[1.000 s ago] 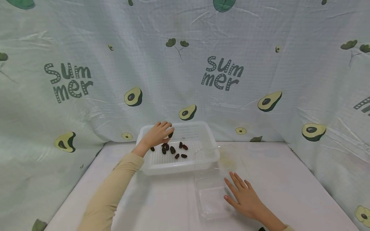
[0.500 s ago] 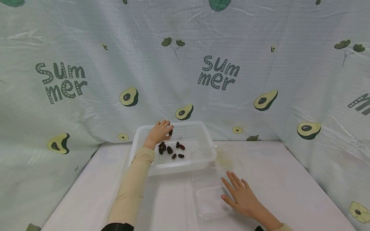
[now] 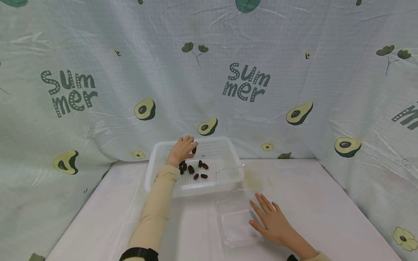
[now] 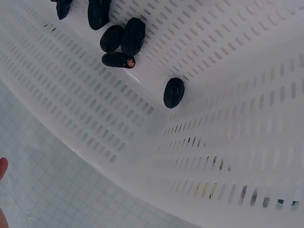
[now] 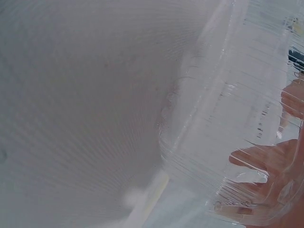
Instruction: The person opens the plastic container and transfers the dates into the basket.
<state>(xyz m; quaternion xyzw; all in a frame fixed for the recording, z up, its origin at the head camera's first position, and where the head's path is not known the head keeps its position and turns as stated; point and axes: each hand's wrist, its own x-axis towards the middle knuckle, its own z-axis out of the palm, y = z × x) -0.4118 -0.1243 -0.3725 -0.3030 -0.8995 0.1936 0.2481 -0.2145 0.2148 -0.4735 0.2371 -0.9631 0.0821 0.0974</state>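
Observation:
My left hand (image 3: 181, 150) is over the left part of a white slotted plastic basket (image 3: 202, 190), pinching a dark date (image 3: 194, 149) between thumb and fingers. Several more dates (image 3: 191, 169) lie on the basket floor below it. From the left wrist, I see a lone date (image 4: 174, 92) near the basket's corner, with other dates grouped farther along. My right hand (image 3: 272, 223), fingers spread, is at the right side of a clear plastic clamshell box (image 3: 235, 226) with its lid raised. Through the clear plastic, the right wrist view shows part of the right hand (image 5: 266, 161).
The basket stands at the back of the white-covered table (image 3: 196, 232), close to a hanging sheet (image 3: 183, 87) printed with avocados and lettering. The clamshell's raised lid (image 3: 228, 177) overlaps the basket's front right corner in the head view.
The head view has shifted slightly. My left forearm has swung to the right, and the left hand still pinches the date above the basket. The right hand stays by the clamshell.

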